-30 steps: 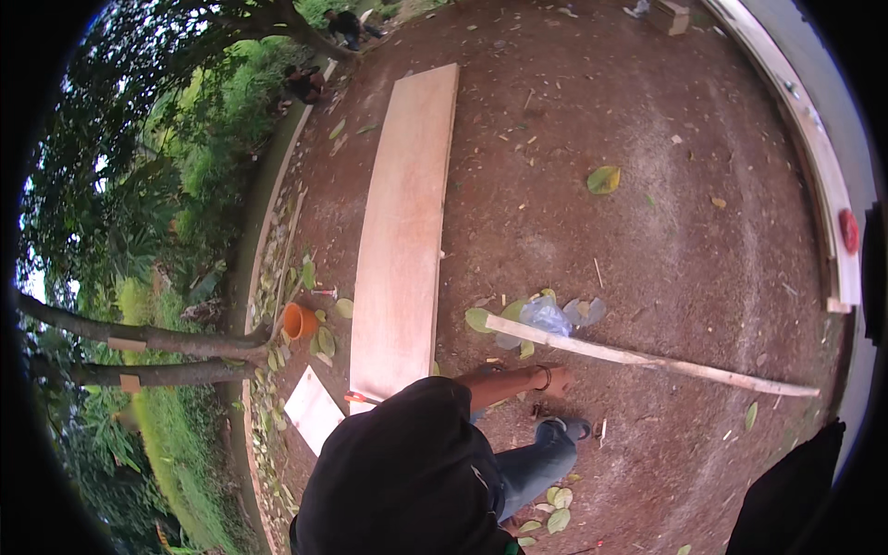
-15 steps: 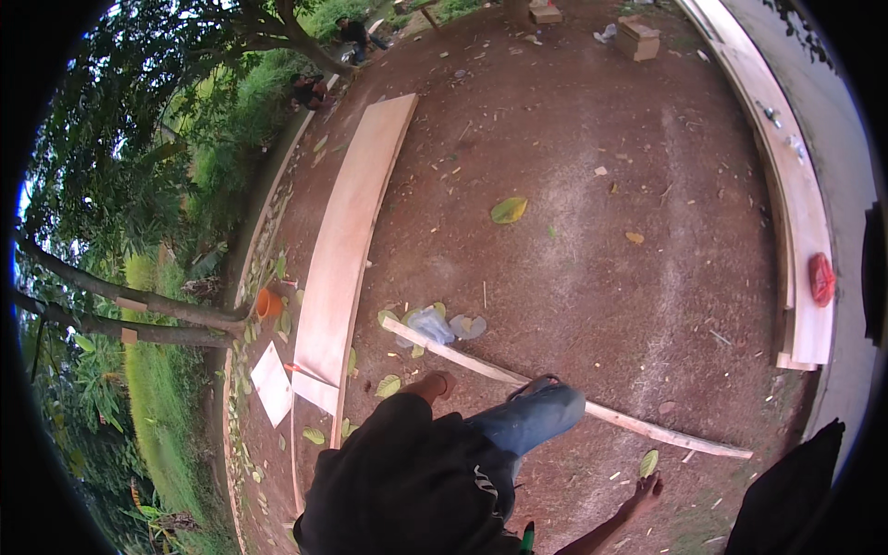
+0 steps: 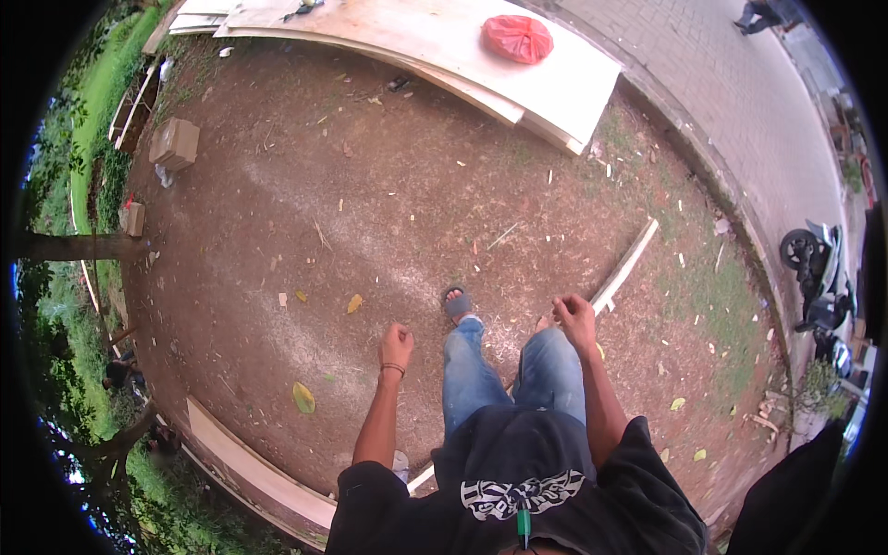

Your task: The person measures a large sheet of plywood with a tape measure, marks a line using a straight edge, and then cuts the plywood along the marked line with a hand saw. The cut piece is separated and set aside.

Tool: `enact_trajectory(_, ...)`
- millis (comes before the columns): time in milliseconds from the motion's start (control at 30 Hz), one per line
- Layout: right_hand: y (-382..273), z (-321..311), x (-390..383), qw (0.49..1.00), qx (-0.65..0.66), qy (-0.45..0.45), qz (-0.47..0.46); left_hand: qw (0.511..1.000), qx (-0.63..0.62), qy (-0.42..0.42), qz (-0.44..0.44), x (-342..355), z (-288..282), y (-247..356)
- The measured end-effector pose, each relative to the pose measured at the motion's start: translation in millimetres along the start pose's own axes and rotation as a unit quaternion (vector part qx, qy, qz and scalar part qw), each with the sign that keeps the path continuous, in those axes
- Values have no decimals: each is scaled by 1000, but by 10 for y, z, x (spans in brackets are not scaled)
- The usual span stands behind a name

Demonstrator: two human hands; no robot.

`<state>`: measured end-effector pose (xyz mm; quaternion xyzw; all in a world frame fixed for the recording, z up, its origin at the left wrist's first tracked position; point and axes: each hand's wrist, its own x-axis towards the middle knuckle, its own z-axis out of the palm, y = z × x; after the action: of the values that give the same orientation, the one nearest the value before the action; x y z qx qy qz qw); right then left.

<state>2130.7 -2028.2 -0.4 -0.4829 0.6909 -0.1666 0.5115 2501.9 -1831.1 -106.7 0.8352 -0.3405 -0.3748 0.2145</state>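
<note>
My left hand (image 3: 396, 345) hangs beside my left leg over bare soil, fingers curled in, with nothing showing in it. My right hand (image 3: 575, 321) is by my right knee, its fingers bent inward and nothing visible in them. Past that hand, a long narrow wooden strip (image 3: 631, 259) lies on the ground and passes beneath my legs, which hide its middle. Ahead lies a stack of pale plywood boards (image 3: 416, 32), with a tied red plastic bag (image 3: 518, 39) on top. Neither hand touches the strip or the boards.
Another long board (image 3: 250, 462) lies at the lower left, near trees. Cardboard boxes (image 3: 175, 143) sit at the far left. A curb (image 3: 703, 162) divides the soil from a paved path, where a motorcycle (image 3: 819, 277) stands at right. Leaves and wood scraps dot the ground.
My view has swung to the right, bringing the plywood stack and red bag ahead of me. The long board has shifted to the lower left, and both my hands now show in front.
</note>
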Motion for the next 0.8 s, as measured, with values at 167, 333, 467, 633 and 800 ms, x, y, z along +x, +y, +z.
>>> enact_trajectory(167,-935,-555,1267,998,-25,49,-25,978,105,-67,166,2847,-952,2806)
enact_trajectory(333,-1597,-679,3748,982,-156,6,-104,948,228,-78,208,4751,-636,4019)
enact_trajectory(467,-1794,-278,6322,934,-281,-28,-218,954,152,-120,227,6204,605,4809)
enact_trajectory(633,-2509,65,8375,925,-233,56,-295,921,82,-81,371,7627,1986,5673)
enact_trajectory(800,-2866,238,9339,905,-255,52,-336,925,119,-25,359,8437,2747,6326)
